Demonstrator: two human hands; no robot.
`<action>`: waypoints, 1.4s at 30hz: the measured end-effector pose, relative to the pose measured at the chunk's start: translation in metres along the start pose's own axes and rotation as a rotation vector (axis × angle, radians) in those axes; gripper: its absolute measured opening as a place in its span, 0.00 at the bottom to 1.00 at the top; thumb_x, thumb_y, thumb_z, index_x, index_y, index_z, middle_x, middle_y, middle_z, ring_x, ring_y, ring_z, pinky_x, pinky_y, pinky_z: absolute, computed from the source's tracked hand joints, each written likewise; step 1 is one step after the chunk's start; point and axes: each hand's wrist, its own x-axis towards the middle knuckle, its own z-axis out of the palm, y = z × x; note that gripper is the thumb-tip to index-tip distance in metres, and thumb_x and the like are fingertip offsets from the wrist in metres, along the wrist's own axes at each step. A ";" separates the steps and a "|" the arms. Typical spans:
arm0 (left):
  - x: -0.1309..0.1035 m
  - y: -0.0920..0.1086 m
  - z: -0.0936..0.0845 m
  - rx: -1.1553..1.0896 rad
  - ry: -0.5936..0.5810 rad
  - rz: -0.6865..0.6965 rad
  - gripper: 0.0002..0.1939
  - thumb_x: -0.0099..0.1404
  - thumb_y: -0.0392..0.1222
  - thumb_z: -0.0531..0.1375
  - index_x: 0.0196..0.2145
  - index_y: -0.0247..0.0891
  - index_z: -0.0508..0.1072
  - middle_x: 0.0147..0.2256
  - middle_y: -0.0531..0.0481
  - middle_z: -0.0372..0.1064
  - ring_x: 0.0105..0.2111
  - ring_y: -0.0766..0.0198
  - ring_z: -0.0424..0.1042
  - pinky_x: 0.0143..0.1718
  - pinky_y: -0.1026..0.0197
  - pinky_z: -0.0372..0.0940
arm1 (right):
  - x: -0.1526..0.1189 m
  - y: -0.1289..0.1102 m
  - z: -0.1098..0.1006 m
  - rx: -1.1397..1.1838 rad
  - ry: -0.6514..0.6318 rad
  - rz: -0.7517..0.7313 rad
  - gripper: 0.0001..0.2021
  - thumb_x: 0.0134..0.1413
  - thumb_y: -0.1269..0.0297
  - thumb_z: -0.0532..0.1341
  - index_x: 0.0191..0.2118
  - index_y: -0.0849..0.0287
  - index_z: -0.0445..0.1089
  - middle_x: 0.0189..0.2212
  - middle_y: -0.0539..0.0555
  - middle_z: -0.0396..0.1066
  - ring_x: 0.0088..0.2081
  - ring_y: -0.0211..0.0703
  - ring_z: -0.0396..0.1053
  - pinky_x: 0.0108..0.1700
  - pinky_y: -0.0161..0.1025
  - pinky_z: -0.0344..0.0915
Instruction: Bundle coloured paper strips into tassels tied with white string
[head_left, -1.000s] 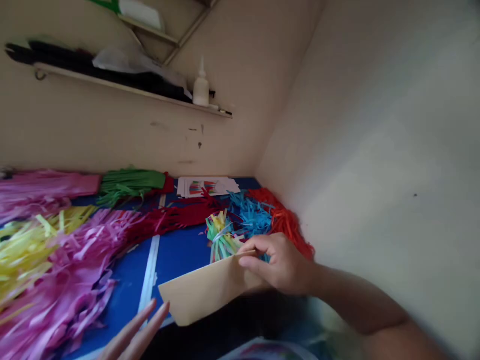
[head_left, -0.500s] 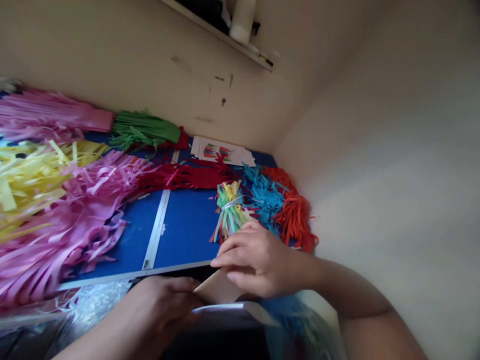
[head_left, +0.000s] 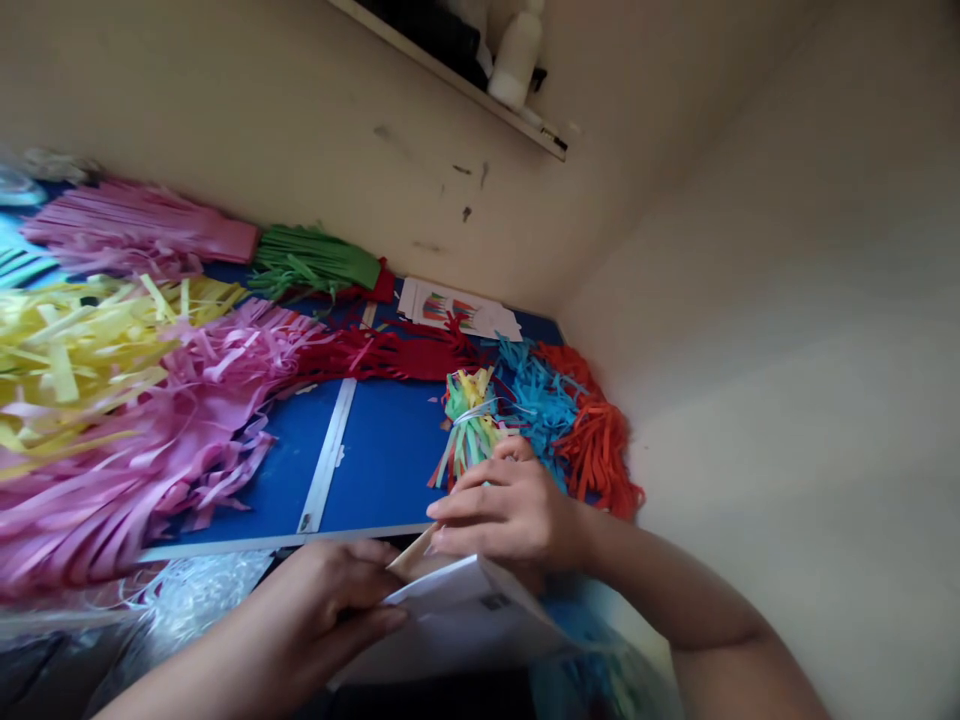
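My left hand (head_left: 341,600) is closed at the lower middle, its thumb pressed on the edge of a white paper sheet (head_left: 457,615) with a small dark mark. Between my hands, behind the white sheet, shows a piece of tan paper or card (head_left: 416,555). My right hand (head_left: 510,520) is bent over the tan piece, fingers curled toward the left hand; its palm side is hidden. Just beyond the right hand, on the blue table (head_left: 390,440), lies a multicoloured bundle of paper strips (head_left: 472,420) tied round with white string.
Pink (head_left: 217,420), yellow (head_left: 82,350), green (head_left: 315,262), red (head_left: 427,352), blue (head_left: 540,395) and orange fringed paper (head_left: 600,450) covers much of the table. Printed sheets (head_left: 457,308) lie by the wall. Clear plastic strands (head_left: 202,605) sit at the front. A shelf (head_left: 450,75) holds a white bottle (head_left: 517,60).
The white sheet has come up into view between my hands, covering part of the tan piece. My left thumb now rests on its edge. The whole view has shifted slightly.
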 end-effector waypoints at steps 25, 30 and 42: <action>0.012 -0.029 0.034 0.139 0.434 -0.190 0.19 0.60 0.57 0.60 0.23 0.40 0.76 0.30 0.46 0.73 0.31 0.61 0.73 0.29 0.66 0.68 | -0.014 -0.060 0.079 1.172 0.697 1.405 0.15 0.37 0.55 0.74 0.29 0.61 0.77 0.21 0.49 0.74 0.24 0.36 0.71 0.19 0.27 0.58; 0.012 -0.026 0.034 0.194 0.419 -0.185 0.24 0.60 0.60 0.61 0.16 0.39 0.68 0.27 0.47 0.70 0.29 0.62 0.72 0.29 0.65 0.68 | -0.010 -0.060 0.077 1.195 0.678 1.416 0.15 0.37 0.54 0.74 0.26 0.60 0.77 0.19 0.48 0.72 0.23 0.35 0.70 0.22 0.28 0.60; 0.012 -0.025 0.032 0.134 0.374 -0.194 0.27 0.57 0.66 0.61 0.18 0.40 0.70 0.29 0.46 0.72 0.31 0.61 0.73 0.30 0.65 0.68 | -0.010 -0.060 0.081 1.141 0.684 1.432 0.15 0.37 0.54 0.74 0.27 0.60 0.76 0.19 0.47 0.71 0.23 0.36 0.70 0.24 0.30 0.62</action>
